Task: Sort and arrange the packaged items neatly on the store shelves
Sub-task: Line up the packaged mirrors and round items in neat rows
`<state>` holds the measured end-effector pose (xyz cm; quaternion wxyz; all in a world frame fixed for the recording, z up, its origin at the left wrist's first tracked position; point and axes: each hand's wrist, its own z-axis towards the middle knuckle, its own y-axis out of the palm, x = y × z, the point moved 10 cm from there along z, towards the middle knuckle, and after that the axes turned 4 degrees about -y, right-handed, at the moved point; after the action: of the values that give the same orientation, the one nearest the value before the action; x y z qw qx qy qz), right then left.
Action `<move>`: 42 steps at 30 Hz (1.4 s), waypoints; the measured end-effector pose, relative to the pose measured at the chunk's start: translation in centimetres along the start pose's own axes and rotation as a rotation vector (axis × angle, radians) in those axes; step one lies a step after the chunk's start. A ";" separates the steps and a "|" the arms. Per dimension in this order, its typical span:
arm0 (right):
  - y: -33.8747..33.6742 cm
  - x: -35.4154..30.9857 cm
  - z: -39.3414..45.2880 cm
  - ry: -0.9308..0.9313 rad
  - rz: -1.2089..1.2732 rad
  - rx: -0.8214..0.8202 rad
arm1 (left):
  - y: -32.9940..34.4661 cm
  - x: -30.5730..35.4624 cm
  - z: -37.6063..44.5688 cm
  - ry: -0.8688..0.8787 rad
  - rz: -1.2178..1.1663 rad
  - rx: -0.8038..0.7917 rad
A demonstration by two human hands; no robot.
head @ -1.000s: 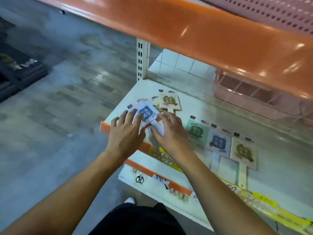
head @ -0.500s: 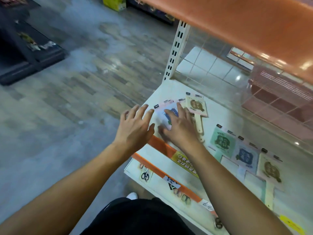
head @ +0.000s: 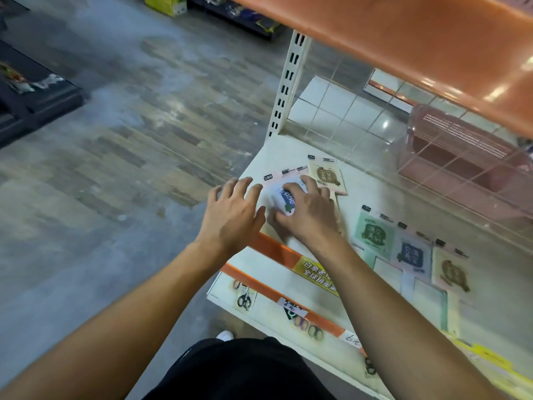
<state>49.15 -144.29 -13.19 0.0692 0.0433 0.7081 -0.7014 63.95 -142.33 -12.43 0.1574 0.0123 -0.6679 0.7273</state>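
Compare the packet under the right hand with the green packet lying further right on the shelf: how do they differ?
The blue-printed packet lies on an untidy pile, partly covered by the right hand; the green packet lies uncovered, first in a neat row. Its print is green, the other's dark blue. Both are flat fan-shaped packs lying face up on the same shelf.

Under your hands (head: 271, 215) you see a pale pink flat packet with a navy emblem (head: 284, 194); beside it a beige packet with a brown emblem (head: 327, 176), then a mint-green one (head: 373, 233), on a cream shelf edged in orange (head: 274, 249).
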 end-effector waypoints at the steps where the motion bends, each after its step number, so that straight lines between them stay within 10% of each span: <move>1: -0.3 0.3 -0.2 0.021 0.002 0.013 | 0.0 0.2 0.1 0.008 -0.007 0.000; 25: -5.9 19.3 -11.4 0.636 0.093 0.147 | 3.0 21.6 0.7 0.486 -0.048 -0.074; 42: -3.9 22.3 -11.8 0.632 -0.023 0.100 | 5.9 24.5 1.9 0.449 -0.026 -0.142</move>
<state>26.10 -133.33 -12.76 -0.1643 0.2541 0.6596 -0.6880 38.90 -139.38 -12.36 0.3116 -0.1522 -0.6655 0.6609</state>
